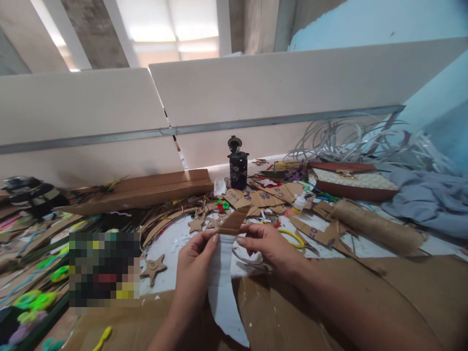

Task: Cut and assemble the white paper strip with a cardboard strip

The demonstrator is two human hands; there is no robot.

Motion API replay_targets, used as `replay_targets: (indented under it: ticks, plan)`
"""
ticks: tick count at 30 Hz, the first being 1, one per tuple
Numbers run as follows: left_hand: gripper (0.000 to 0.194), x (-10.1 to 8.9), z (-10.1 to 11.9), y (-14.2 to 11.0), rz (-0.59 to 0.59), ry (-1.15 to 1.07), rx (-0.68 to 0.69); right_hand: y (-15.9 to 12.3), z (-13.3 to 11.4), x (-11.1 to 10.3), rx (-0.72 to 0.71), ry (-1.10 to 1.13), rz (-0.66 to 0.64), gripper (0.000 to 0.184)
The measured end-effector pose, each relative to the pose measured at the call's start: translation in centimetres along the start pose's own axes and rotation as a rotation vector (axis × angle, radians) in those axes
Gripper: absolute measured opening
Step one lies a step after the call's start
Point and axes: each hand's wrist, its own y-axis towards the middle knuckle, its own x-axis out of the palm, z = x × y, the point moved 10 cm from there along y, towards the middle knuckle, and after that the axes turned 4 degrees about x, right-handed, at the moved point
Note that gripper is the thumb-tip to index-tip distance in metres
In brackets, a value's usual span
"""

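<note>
My left hand (195, 265) and my right hand (265, 246) pinch a narrow strip (234, 222) between thumbs and fingers, above the middle of the work table. The strip is brown cardboard at its upper end. A white paper layer (221, 287) hangs down from it between my wrists, over a large sheet of brown cardboard (402, 287). Both hands are closed on the strip, left on its left edge, right on its right edge.
Cardboard stars (154, 267), cut cardboard shapes (263, 197), a small glue bottle (299, 203), a black bottle (238, 168), a yellow loop (292, 237) and a burlap roll (376, 225) litter the table. White boards (256, 92) rise behind. Coloured pipe cleaners (34, 300) lie left, blue cloth (435, 200) right.
</note>
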Motion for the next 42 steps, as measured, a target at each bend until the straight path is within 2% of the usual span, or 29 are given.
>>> replay_targets:
  ticks: [3,7,11,16,20,23,27,34,42]
  plan:
    - [0.019,-0.1,-0.1,0.1,-0.017,0.024,0.013,0.0,0.0,0.0,0.002,-0.009,-0.001,0.037]
    - [0.017,0.2,0.3,0.0,-0.04,0.074,0.046,-0.4,-0.8,1.1,-0.036,-0.007,-0.068,0.037]
    - [0.016,0.9,0.4,-0.1,-0.083,0.104,0.067,-0.5,-1.0,1.1,-0.044,0.01,-0.045,0.046]
    - [0.018,1.1,-0.4,-0.2,-0.11,0.117,0.035,-0.4,-1.3,0.8,-0.079,-0.079,-0.005,0.041]
    - [0.022,1.6,-1.2,-0.2,-0.149,0.039,-0.025,-0.5,-2.0,0.4,-0.139,-0.178,0.046,0.035]
    - [0.026,2.0,-1.3,-0.1,-0.161,-0.033,-0.034,-0.7,-2.3,0.7,-0.142,-0.178,0.035,0.036]
    - [0.043,1.9,-1.3,0.3,-0.117,-0.069,-0.04,-1.0,-2.5,1.2,-0.149,-0.177,0.01,0.039]
    - [0.026,1.6,-1.5,0.4,-0.128,0.002,-0.032,-1.0,-2.2,1.7,-0.125,-0.17,-0.029,0.038]
    - [0.021,1.7,-1.9,-0.1,-0.11,-0.031,-0.105,-1.1,-2.9,1.5,-0.16,-0.312,-0.015,0.024]
